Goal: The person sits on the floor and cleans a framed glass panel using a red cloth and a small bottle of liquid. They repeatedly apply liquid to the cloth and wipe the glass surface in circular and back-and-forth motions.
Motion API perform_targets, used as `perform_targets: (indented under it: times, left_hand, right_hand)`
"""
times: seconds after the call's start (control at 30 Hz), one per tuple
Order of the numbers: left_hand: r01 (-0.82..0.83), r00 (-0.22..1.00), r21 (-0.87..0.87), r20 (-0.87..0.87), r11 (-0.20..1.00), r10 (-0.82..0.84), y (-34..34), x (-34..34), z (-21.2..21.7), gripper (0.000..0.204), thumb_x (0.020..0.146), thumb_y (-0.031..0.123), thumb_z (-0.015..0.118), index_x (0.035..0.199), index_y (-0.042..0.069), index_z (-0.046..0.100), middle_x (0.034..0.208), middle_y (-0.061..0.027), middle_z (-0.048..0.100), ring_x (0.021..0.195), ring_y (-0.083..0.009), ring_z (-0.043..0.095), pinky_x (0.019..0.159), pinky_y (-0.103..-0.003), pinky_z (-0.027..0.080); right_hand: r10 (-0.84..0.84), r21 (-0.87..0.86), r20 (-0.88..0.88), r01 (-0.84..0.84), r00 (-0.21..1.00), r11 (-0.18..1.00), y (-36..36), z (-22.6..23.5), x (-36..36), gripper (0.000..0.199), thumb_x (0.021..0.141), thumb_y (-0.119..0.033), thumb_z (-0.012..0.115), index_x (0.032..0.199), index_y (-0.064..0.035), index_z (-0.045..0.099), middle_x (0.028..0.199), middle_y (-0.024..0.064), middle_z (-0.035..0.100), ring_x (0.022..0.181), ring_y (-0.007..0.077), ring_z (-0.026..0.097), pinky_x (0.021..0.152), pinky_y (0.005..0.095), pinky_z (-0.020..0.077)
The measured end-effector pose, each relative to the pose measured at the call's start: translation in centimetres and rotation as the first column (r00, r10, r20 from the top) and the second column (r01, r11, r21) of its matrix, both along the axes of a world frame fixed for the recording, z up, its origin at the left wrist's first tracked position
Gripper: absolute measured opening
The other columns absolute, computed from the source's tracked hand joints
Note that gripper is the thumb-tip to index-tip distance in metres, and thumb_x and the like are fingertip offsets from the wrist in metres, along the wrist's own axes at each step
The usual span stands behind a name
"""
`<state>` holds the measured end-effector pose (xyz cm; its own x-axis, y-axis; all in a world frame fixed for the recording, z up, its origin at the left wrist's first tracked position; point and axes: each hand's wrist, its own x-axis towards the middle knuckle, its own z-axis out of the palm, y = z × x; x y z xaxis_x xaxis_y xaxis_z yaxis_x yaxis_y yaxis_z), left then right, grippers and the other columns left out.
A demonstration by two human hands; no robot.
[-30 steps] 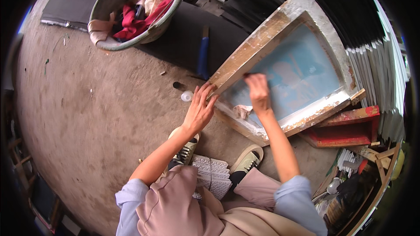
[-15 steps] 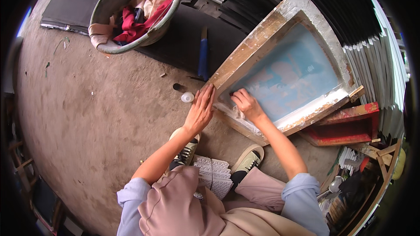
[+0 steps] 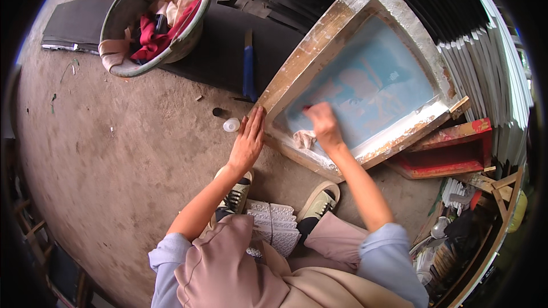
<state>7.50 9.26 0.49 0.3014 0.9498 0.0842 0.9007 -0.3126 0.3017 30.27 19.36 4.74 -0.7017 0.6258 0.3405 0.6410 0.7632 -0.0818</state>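
A wooden screen-printing frame (image 3: 311, 51) with a pale blue mesh (image 3: 371, 91) lies tilted on the concrete floor in front of me. My left hand (image 3: 248, 140) rests flat with fingers together on the frame's near left corner. On the mesh's lower left part, my right hand (image 3: 322, 124) presses down, closed on a crumpled pale rag (image 3: 303, 138) that trails out below the fingers.
A metal basin (image 3: 123, 65) of red and cream cloths stands at the upper left. A blue-handled tool (image 3: 249, 71) lies on a dark mat, with a small white cap (image 3: 231, 125) beside it. A red wooden frame (image 3: 451, 157) sits right; stacked frames (image 3: 491, 74) line the right edge.
My right hand with the rag has slid down and left across the mesh, then back up a little. My left hand has stayed on the frame's corner.
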Motion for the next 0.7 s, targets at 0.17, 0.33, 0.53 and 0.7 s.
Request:
perform_targets:
  times: [0.17,0.33,0.53,0.7]
  left_hand:
    - [-0.006,0.993,-0.036,-0.116,0.999,0.002,-0.5,-0.8,0.2,0.071,0.085,0.023,0.056,0.140,-0.010,0.026,0.152,-0.0218,0.015,0.143,-0.0315,0.015,0.115,-0.044,0.019]
    - [0.008,0.998,-0.144,0.063,0.990,0.001,0.5,0.5,0.4,0.097,0.072,0.036,0.072,0.141,-0.009,0.023,0.153,-0.0218,0.013,0.143,-0.0317,0.014,0.115,-0.046,0.018]
    - [-0.028,0.999,-0.111,0.017,0.993,0.030,0.0,1.0,-0.4,0.106,0.066,0.040,0.077,0.142,-0.009,0.021,0.152,-0.0221,0.013,0.143,-0.0328,0.013,0.115,-0.048,0.017]
    - [-0.047,0.996,-0.026,0.075,0.999,0.048,-0.1,1.0,-1.5,0.106,0.064,0.038,0.078,0.140,-0.010,0.022,0.151,-0.0230,0.014,0.142,-0.0339,0.013,0.115,-0.048,0.019]
  right_hand:
    - [-0.213,0.011,-0.207,0.220,0.955,0.976,2.2,2.5,-0.3,0.023,0.066,0.007,0.061,0.087,-0.0019,0.064,0.088,0.0075,0.061,0.091,0.0229,0.059,0.076,0.0313,0.0545]
    - [0.135,0.004,0.089,-0.136,0.987,0.991,-0.5,-1.5,1.4,0.027,0.066,0.010,0.061,0.089,-0.0035,0.065,0.088,0.0086,0.062,0.092,0.0248,0.059,0.077,0.0303,0.0559]
    - [-0.352,0.155,-0.363,0.428,0.863,0.890,4.8,1.5,0.4,0.028,0.066,0.010,0.065,0.091,-0.0028,0.066,0.093,0.0094,0.062,0.092,0.0262,0.058,0.076,0.0301,0.0578]
    - [0.234,-0.004,0.056,-0.234,0.971,0.972,-0.4,-1.6,0.6,0.022,0.068,0.005,0.066,0.088,-0.0026,0.067,0.091,0.0105,0.063,0.094,0.0227,0.059,0.083,0.0294,0.0556]
